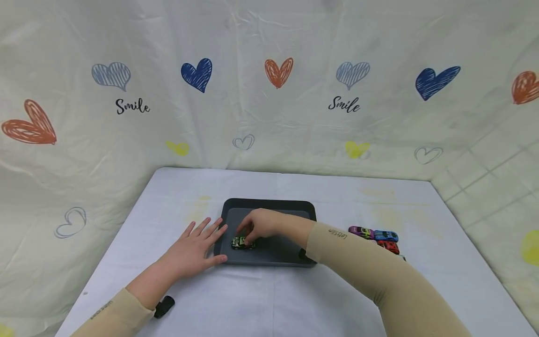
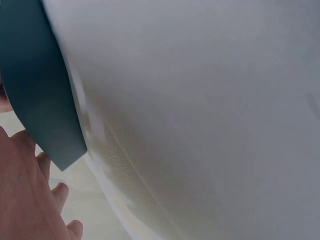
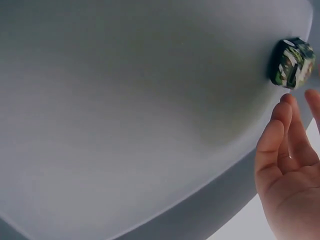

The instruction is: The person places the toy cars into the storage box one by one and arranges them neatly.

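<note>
A toy car [image 1: 243, 243] with a green, black and white pattern sits on the dark grey tray [image 1: 269, 252], toward its left side. My right hand [image 1: 263, 223] reaches over the tray, fingertips right beside the car. In the right wrist view, the fingers [image 3: 272, 137] are only slightly bent, and the patterned toy car [image 3: 294, 64] lies just past their tips, not visibly pinched. With fingers spread, my left hand [image 1: 191, 252] touches the tray's left edge. The left wrist view catches part of that hand [image 2: 25, 190] against the tray's side [image 2: 42, 85].
Right of the tray, partly behind the right forearm, several toy cars lie together: a purple one [image 1: 360, 231], a blue one [image 1: 385, 235], a red one [image 1: 388, 246]. A white cloth covers the table [image 1: 236, 304]. A patterned curtain [image 1: 269, 117] hangs behind.
</note>
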`<state>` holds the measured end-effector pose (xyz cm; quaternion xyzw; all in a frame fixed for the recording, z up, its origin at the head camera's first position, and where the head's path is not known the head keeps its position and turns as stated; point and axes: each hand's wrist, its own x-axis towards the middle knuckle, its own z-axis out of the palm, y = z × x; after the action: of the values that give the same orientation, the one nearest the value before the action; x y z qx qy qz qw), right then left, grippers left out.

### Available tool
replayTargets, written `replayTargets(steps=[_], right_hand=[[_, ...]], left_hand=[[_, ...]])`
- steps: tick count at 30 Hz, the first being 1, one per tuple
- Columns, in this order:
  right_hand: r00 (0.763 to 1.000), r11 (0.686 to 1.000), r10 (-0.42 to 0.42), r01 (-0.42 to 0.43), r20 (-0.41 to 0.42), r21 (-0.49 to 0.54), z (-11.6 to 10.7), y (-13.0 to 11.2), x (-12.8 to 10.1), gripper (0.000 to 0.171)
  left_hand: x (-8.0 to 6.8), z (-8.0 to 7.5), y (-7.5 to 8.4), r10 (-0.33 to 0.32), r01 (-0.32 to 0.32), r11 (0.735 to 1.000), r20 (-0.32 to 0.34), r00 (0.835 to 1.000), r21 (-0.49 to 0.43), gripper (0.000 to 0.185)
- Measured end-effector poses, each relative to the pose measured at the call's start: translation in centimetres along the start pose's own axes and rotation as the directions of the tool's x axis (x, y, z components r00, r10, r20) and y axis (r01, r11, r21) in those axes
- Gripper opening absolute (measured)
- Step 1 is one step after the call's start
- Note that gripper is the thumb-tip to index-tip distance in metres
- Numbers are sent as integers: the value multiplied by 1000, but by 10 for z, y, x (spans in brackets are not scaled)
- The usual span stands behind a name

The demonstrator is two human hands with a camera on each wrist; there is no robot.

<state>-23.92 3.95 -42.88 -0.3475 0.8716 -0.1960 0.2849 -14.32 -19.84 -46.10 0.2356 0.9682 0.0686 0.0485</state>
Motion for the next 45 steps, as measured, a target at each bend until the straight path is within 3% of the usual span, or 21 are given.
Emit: replayTargets(steps=[11,25,35,45], right_hand=[[999,998,-37,39,-40,46,-14,9,-14,41],[990,989,-23,43,-140,138,-37,30,-52,39],[972,982,68,-25,-226,188,-51,59,-110,40],[957,976,147,-99,-251,194,-39,110,-168,43]], left_hand=[[0,0,1,-1,1,1000,-3,1000,-4,84],[-1,2,1,-11,11,1000,2,1000,-9,84],[-2,3,1,15,-16,1000,-28,999,-20,85],[-1,3,0,5,-5,1000,-21,1000,-11,87]])
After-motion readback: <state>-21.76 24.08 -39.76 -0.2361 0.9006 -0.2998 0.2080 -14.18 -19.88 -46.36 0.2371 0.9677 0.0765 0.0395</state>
